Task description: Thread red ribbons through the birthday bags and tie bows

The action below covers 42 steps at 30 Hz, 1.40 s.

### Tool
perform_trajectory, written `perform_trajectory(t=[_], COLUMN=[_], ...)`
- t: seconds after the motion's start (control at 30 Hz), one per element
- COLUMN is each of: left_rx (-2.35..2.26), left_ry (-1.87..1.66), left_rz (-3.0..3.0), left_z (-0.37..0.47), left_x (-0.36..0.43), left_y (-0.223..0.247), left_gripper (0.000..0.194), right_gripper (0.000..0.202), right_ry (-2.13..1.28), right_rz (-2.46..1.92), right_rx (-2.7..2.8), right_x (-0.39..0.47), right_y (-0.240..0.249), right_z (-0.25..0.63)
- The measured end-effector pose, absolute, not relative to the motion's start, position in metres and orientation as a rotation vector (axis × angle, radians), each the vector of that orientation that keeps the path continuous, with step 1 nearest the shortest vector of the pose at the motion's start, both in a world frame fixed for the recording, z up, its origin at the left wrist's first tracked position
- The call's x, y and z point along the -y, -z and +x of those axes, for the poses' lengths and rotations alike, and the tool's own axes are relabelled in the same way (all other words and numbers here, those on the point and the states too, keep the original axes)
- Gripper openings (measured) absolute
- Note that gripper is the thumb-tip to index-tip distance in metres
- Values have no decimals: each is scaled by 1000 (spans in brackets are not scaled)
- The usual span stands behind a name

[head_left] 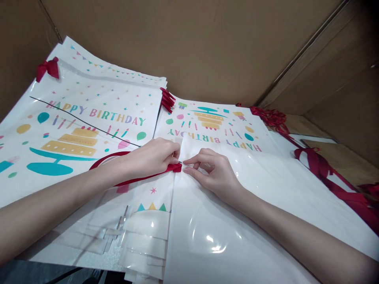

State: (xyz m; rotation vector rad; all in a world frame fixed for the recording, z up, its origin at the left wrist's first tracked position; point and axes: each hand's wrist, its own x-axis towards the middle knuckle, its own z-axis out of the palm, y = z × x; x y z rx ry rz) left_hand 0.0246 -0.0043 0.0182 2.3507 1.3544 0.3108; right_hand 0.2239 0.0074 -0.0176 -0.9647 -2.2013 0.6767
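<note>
My left hand (156, 156) is closed on the end of a red ribbon (133, 180), which loops back under my wrist. My right hand (211, 169) faces it, thumb and index finger close together at a small dark tip beside the ribbon end; what they hold, if anything, is too small to name. Both hands are over the edge of a glossy white sheet (237, 221). Under my left arm lies a stack of printed birthday sheets (118, 90) with a thin dark cord (85, 121) across the top one.
A red bow (47, 70) sits at the stack's upper left corner, and red ribbon ends (167, 100) stick out at its right edge. More red ribbons (272, 118) lie along the right side. Brown panels (189, 43) stand behind the sheets.
</note>
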Motion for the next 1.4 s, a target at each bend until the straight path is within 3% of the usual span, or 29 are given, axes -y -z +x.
perform_trajectory(t=[0.37, 0.73, 0.97, 1.4], left_rx=[-1435, -1656, -1588, -1421], left_ry=[-441, 79, 273, 240], left_rz=[2361, 2398, 2166, 2373], left_z=[30, -23, -51, -34], left_x=[4, -10, -23, -26], left_y=[-8, -58, -51, -52], left_gripper=[11, 8, 7, 9], right_gripper=[9, 20, 25, 28], right_ry=[-543, -363, -405, -403], right_rz=[-830, -774, -639, -559], right_rx=[2273, 2426, 2453, 2539], right_x=[-4, 3, 4, 4], right_y=[22, 19, 18, 19], right_z=[222, 221, 221, 223])
